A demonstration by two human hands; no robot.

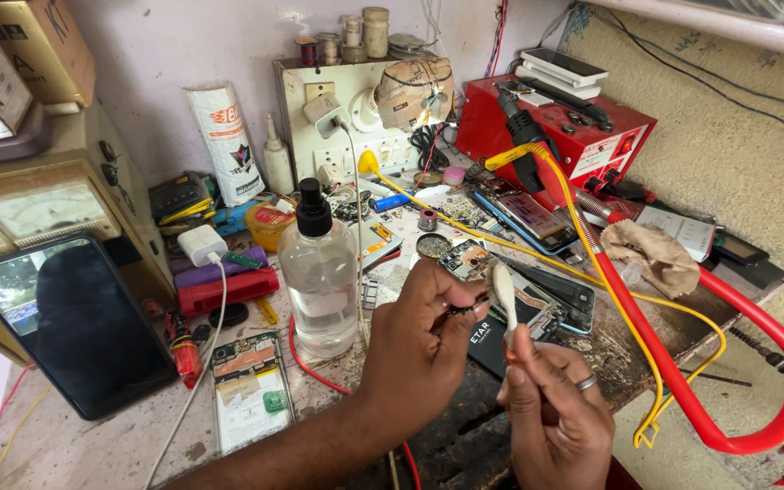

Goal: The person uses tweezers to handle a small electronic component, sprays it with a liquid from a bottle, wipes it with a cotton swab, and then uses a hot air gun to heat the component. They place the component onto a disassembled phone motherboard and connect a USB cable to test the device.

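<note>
My left hand [419, 340] pinches a small dark part [465, 307] between thumb and fingers, held above the bench. My right hand [551, 408], a ring on one finger, grips the handle of a white brush-like tool [504, 295] whose tip touches that part. Just behind the hands lies an opened phone body [551, 299] with its circuit board exposed. A clear plastic bottle [319, 272] with a black pump cap stands to the left of my left hand.
A red rework station [564, 127] with a thick red hose [682, 381] and yellow cable sits at right. A dark-screened phone [70, 322] leans at left, an opened phone [249, 390] lies flat beside it. A white socket board [347, 118], a charger, a rag and scattered small parts crowd the bench.
</note>
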